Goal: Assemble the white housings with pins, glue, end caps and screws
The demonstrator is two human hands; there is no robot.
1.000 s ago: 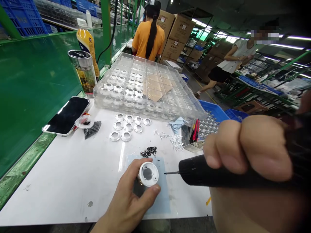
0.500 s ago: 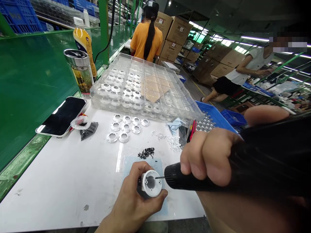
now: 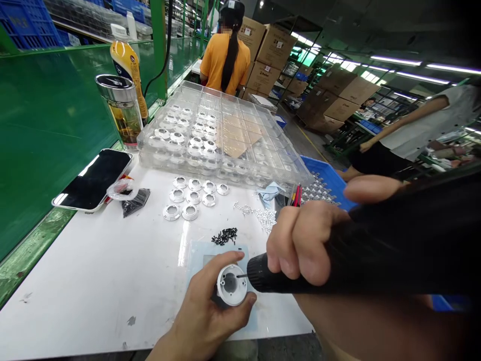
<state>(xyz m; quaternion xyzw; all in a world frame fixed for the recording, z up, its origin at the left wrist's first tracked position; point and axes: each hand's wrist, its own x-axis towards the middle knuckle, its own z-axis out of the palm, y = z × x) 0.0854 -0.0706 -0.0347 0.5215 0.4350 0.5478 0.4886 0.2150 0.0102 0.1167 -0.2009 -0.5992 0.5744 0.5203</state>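
Observation:
My left hand is closed around a round white housing, its hollow end facing me and screw holes showing inside. In my right hand is a black electric screwdriver, held level with the fingers wrapped over its body. The thin bit reaches into the housing's opening from the right; whether it sits on a screw is too small to tell. Beneath the housing lies a light blue sheet. Just beyond is a pile of small black screws. Several silver rings rest farther back.
A clear compartment tray with more rings spans the back. White screws and a blue cloth lie right, beside a blue bin. At left are a phone, a tumbler and a bottle. Two people are beyond.
The screwdriver and my right hand have shifted slightly left, the bit deeper in the housing. My left index finger has stretched out along the housing's far side. The person at right has moved closer.

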